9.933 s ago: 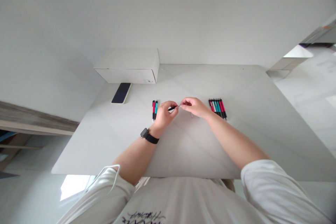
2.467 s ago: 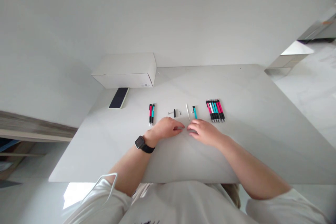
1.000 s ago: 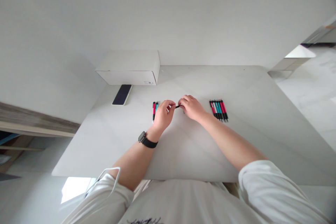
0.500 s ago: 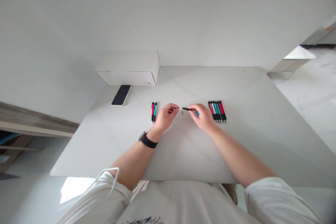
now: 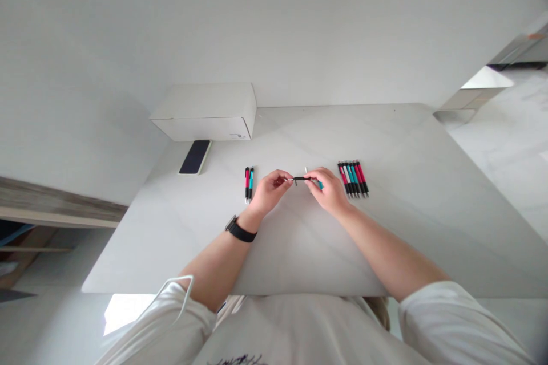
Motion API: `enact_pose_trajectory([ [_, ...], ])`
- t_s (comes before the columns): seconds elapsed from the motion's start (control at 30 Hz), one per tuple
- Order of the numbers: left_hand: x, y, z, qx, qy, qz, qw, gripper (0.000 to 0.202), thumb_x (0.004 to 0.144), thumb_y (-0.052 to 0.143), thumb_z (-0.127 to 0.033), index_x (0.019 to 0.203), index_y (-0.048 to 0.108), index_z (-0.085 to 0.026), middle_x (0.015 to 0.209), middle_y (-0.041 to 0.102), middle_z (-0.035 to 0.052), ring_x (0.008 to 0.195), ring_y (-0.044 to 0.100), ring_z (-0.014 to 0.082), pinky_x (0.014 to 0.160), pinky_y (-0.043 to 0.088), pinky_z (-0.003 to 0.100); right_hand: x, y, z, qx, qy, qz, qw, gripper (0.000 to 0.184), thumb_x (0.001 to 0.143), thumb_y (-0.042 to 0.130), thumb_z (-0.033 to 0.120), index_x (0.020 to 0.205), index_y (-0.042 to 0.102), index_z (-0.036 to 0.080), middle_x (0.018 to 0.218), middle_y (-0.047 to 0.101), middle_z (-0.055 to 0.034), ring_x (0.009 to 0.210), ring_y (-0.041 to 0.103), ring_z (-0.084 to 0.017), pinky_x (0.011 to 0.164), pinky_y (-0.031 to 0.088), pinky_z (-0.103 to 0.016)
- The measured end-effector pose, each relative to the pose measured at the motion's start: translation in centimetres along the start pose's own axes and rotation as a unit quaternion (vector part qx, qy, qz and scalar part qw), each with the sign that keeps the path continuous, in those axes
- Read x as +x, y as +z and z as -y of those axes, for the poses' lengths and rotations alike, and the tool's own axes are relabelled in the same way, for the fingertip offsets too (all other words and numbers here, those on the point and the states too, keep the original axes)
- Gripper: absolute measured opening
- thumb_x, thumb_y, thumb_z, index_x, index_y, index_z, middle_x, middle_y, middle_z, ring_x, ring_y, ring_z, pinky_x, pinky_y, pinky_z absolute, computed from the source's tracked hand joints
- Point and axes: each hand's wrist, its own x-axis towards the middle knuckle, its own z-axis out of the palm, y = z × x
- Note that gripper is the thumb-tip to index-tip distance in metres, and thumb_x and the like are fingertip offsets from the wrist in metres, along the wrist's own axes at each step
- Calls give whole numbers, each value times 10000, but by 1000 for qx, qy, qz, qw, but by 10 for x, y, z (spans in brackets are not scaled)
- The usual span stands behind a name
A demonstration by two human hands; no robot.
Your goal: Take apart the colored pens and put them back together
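Between my hands lies a black pen part (image 5: pixel 302 178), level, with its right end in the pinched fingers of my right hand (image 5: pixel 329 187). The thumb and forefinger of my left hand (image 5: pixel 272 187) are closed at its left end on a small silvery pen piece, too small to make out fully. The two parts meet or nearly meet. A tiny spring-like piece (image 5: pixel 295 183) shows just below the joint. A teal barrel part (image 5: pixel 320 185) shows beneath my right hand, largely covered by it. Behind those fingers, the end of a thin white stick (image 5: pixel 306 170) peeks out.
Two pens, red (image 5: pixel 247 181) and teal (image 5: pixel 251 182), lie left of my hands. To the right is a row of several pens (image 5: pixel 353 179). A phone (image 5: pixel 195 157) lies before a white box (image 5: pixel 204 125) at the back left of the pale table (image 5: pixel 299 251).
My hands have come closer together, and the gap between the black pen part and my left fingertips has closed. The view has shifted slightly.
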Motion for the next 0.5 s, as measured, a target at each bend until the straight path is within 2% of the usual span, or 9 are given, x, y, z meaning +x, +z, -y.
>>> enact_pose_trajectory([
  [0.3,0,-1,-2,4,-5,-1,1000,293,881,773,-443,1009,718,-185,842,689,45,714,598,131,639,447,246,0,1,-1,2,-10,5,1000,164,988,602,224,1103,704,280,1053,718,-76,1070,667,-265,980,551,-456],
  [0.5,1,0,-1,-8,-10,20,1000,291,883,775,-434,999,714,-174,869,704,51,741,616,130,679,465,250,0,0,-1,-6,-26,6,1000,172,987,595,201,1090,708,281,1056,714,-75,1077,667,-259,980,553,-453],
])
